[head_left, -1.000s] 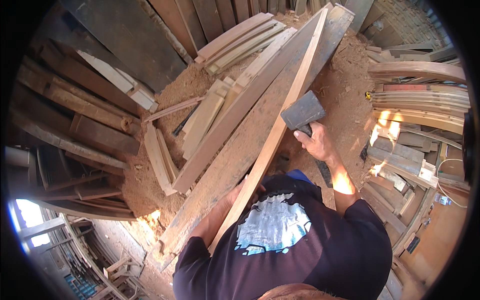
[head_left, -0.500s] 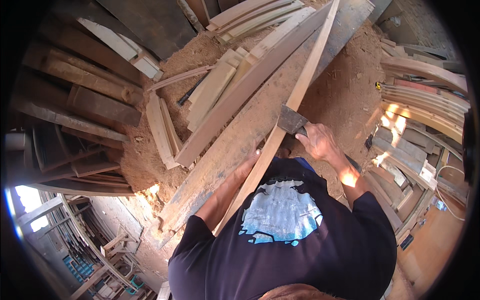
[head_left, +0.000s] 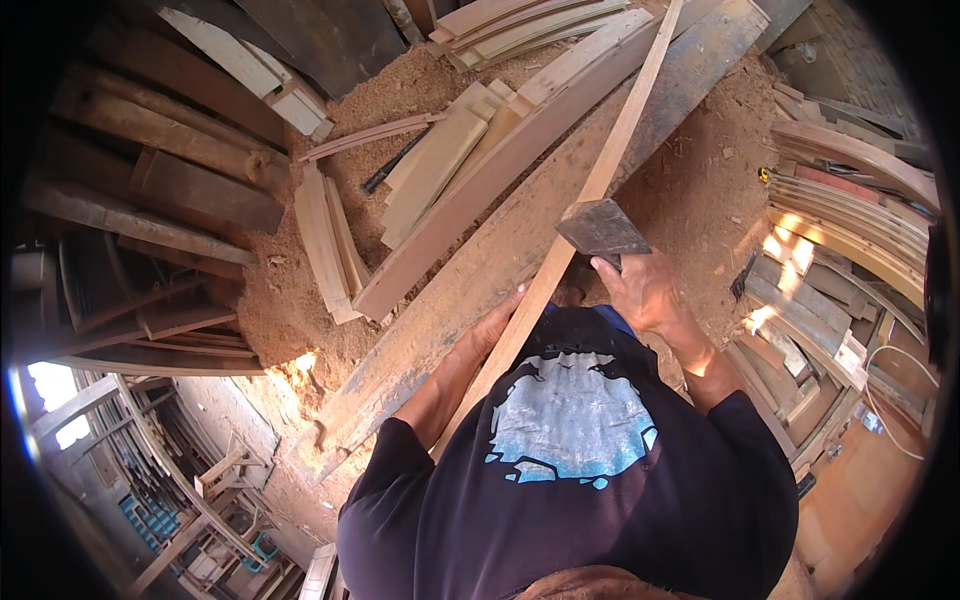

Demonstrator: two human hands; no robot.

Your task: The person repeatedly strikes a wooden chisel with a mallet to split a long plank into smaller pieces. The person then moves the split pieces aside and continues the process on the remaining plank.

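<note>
Hatchet [head_left: 602, 229] in right hand [head_left: 645, 293], against strip [head_left: 600, 180].

The floor [head_left: 700, 190] is covered in sawdust [head_left: 290, 300]; a long wide plank [head_left: 480, 290], curved boards [head_left: 440, 170] and stacked strips [head_left: 330, 240] lie on it.

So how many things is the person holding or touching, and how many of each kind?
Broad grey metal hatchet blade, gripped in the right hand: 1
Long thin pale wooden strip, steadied by the left hand: 1
Wide sawdust-covered wooden plank under the strip: 1
Total: 3
</note>
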